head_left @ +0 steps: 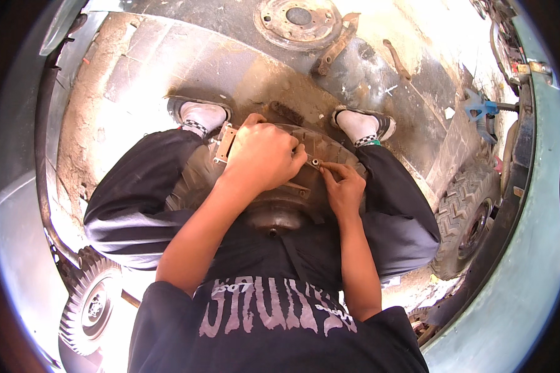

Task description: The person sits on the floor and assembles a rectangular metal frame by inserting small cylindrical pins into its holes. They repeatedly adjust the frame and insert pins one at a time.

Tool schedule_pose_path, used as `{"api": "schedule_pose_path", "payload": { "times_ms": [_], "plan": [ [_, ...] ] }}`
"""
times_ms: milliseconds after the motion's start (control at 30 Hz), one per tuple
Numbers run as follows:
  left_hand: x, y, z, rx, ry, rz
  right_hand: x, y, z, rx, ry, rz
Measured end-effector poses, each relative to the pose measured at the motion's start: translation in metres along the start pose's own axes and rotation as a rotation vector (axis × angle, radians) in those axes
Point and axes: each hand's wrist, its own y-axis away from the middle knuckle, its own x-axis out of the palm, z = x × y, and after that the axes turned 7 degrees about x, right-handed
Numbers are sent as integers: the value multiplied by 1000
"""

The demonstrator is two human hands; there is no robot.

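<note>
Between my knees is a round grey tyre-like piece (pixel 190 186) with a domed metal part (pixel 274 217) at its near side. My left hand (pixel 264 155) is closed over it, and what the fingers grip is hidden. Past its left side sticks out a light metal bracket (pixel 225 144) with small bolts. My right hand (pixel 343 185) is closed in a pinch, its thumb and forefinger at a small metal nut (pixel 315 162). That nut sits just right of my left fist. A flat metal strip (pixel 295 186) shows below my left hand.
A rusty wheel rim (pixel 298 23) lies on the floor ahead, beside a worn metal bar (pixel 338 46). A rusty tool (pixel 397 59) lies farther right. A blue tool (pixel 479 110) and a treaded tyre (pixel 466 217) are at right. Another wheel (pixel 92 308) stands at lower left, between vehicle panels.
</note>
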Motion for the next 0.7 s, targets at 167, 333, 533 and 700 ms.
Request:
{"api": "schedule_pose_path", "payload": {
  "times_ms": [167, 333, 533, 700],
  "plan": [
    [-3, 0, 0, 24, -1, -1, -1, -9, 1, -31, -16, -3],
    [-1, 1, -1, 12, -1, 1, -6, -2, -1, -38, 14, 34],
    [-8, -3, -9, -127, -46, 31, -1, 9, 2, 17, -10, -3],
    [-7, -7, -5, -99, -69, 105, 2, -1, 1, -51, 22, -43]
  ]
}}
